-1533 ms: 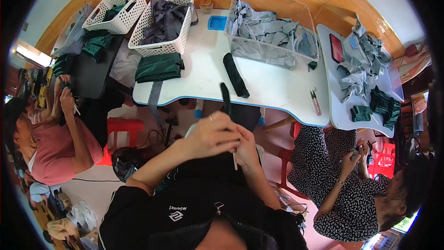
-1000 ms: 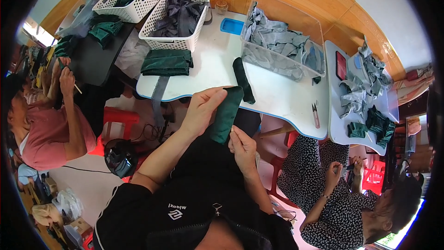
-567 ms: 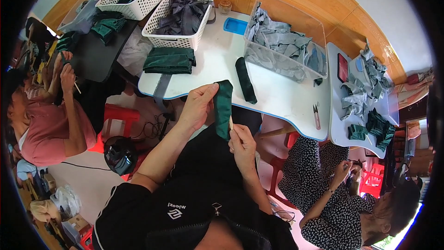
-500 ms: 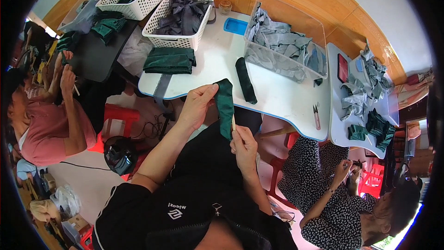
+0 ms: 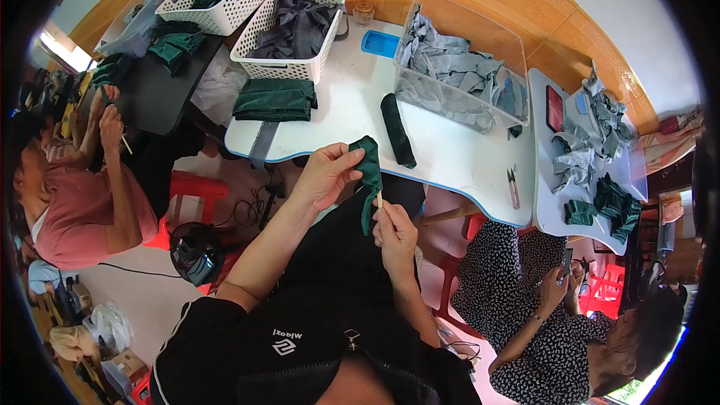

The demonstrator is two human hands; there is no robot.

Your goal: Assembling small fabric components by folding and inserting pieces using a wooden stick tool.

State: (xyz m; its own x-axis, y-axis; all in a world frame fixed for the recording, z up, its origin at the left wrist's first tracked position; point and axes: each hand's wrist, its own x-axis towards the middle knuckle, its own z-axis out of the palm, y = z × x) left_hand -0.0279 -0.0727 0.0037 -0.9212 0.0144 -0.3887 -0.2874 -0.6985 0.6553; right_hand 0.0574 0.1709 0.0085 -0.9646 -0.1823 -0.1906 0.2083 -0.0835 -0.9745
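Observation:
My left hand (image 5: 328, 174) pinches the upper end of a dark green fabric tube (image 5: 370, 168) between thumb and fingers. A thin pale wooden stick (image 5: 379, 198) goes up to the fabric from my right hand (image 5: 395, 237), whose fingers are closed round it. How far the stick reaches inside the cloth is hidden. The lower part of the fabric hangs narrow and crumpled beside the stick, over my dark trousers. Just beyond, a dark green rolled strip (image 5: 397, 131) lies on the white table (image 5: 352, 109).
Left on the table are folded green pieces (image 5: 275, 100) and a white basket (image 5: 279, 67) of dark strips. A clear bin (image 5: 465, 116) holds grey cloth; thread snips (image 5: 513, 188) lie near the right edge. People sit on both sides, one in pink (image 5: 97, 206), one in patterned clothes (image 5: 540, 345).
My left hand has come slightly down and closer to my right hand. The fabric, stretched fairly straight before, is now gathered along the stick, its lower end hanging loose. My right hand has barely moved.

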